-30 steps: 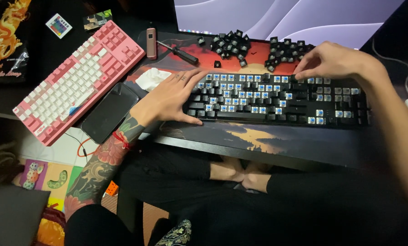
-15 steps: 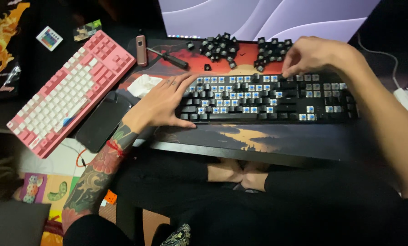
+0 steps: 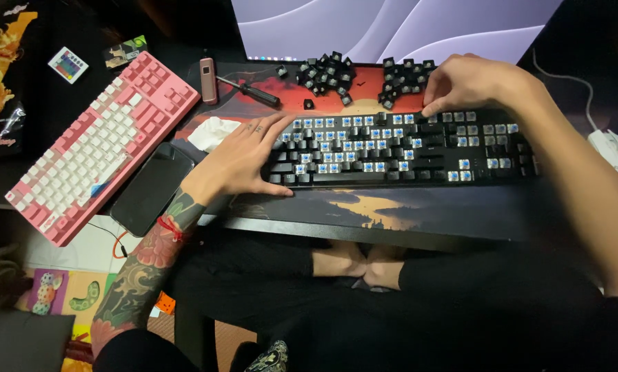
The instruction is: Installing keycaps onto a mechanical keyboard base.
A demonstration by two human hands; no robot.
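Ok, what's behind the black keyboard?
Behind the black keyboard lie two piles of loose black keycaps and a monitor; the right hand covers part of one pile.

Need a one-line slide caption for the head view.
Left hand steadies a black keyboard with many blue switches bare; right hand at its top row, loose keycaps behind.

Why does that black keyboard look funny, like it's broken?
The black keyboard is missing many keycaps, so blue switches show. The loose caps lie in two heaps behind it. The left hand rests on its left end; the right hand touches its top edge.
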